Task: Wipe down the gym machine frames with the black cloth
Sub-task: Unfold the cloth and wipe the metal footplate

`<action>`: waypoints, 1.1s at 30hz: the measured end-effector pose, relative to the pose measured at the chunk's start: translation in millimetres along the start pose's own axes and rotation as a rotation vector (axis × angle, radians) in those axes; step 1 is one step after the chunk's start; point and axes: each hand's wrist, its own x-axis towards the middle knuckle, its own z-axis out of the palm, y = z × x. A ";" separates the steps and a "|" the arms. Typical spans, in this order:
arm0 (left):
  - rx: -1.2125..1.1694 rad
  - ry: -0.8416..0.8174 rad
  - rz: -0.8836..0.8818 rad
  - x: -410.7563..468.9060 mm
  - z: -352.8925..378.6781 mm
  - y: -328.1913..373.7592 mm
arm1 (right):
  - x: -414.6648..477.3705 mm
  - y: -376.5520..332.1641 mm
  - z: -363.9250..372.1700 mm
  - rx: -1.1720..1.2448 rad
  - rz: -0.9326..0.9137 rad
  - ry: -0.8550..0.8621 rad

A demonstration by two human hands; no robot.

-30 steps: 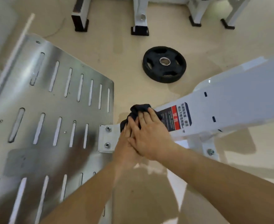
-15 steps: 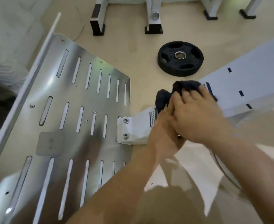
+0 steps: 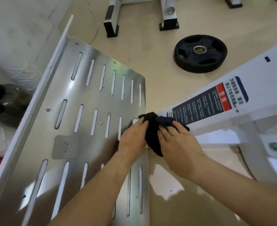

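R hand (image 3: 178, 144) flat on black cloth (image 3: 152, 136), L hand (image 3: 132, 137) straight, prob. touching

Bare beige floor (image 3: 157, 88) is left open between slotted steel footplate (image 3: 88, 115) and white steel frame beam (image 3: 261, 82), blocked farther out by round black weight plate (image 3: 200, 53).

Floor (image 3: 150, 51): beige, smooth, with glossy patches toward the near side. On it:
- one black weight plate (image 3: 200, 53), lying flat, steel-ringed hole up
- white frame legs (image 3: 111, 22) with black end caps, far edge
- thin white cable (image 3: 93, 22) trailing beside the left leg
- dark bag (image 3: 7, 101), left edge, partly hidden
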 end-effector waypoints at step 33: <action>0.250 0.067 -0.081 -33.4 42.5 -19.7 | 46.6 -78.8 43.4 0.450 0.136 0.103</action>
